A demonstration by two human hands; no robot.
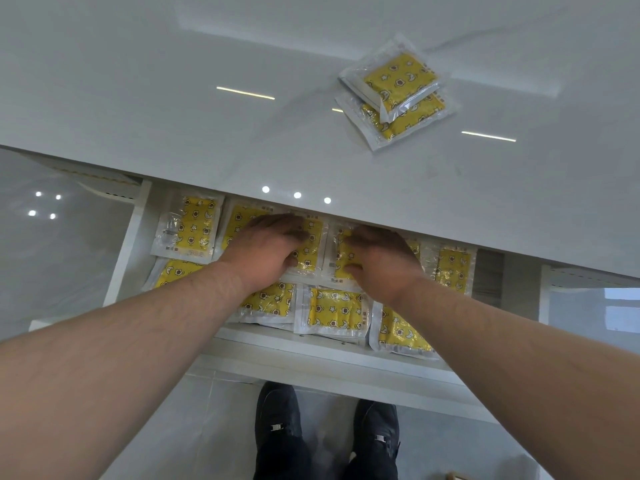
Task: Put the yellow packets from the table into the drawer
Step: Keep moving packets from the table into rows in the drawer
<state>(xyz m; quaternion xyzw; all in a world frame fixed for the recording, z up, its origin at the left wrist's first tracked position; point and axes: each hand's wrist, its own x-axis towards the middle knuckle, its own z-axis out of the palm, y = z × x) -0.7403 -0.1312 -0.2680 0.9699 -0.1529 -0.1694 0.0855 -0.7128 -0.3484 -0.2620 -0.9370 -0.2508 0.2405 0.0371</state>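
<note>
Left hand (266,247) lies palm down with fingers nearly straight and presses a packet (309,251) flat in the drawer (311,344), probably so the rows stay level under the edge of the table (207,116). Right hand (377,261), at its 3 o'clock, covers the neighbour packet (341,252); whether it pinches, I cannot tell. Two yellow packets (398,95) lie stacked on the table at 1 o'clock, so the task is unfinished.

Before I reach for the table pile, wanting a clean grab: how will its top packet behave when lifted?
The top packet likely flops: its clear wrapper edges look crinkled and loose. Probably light, being flat and thin. Glossy film on the packet beneath suggests it may slide if pushed rather than pinched.
</note>
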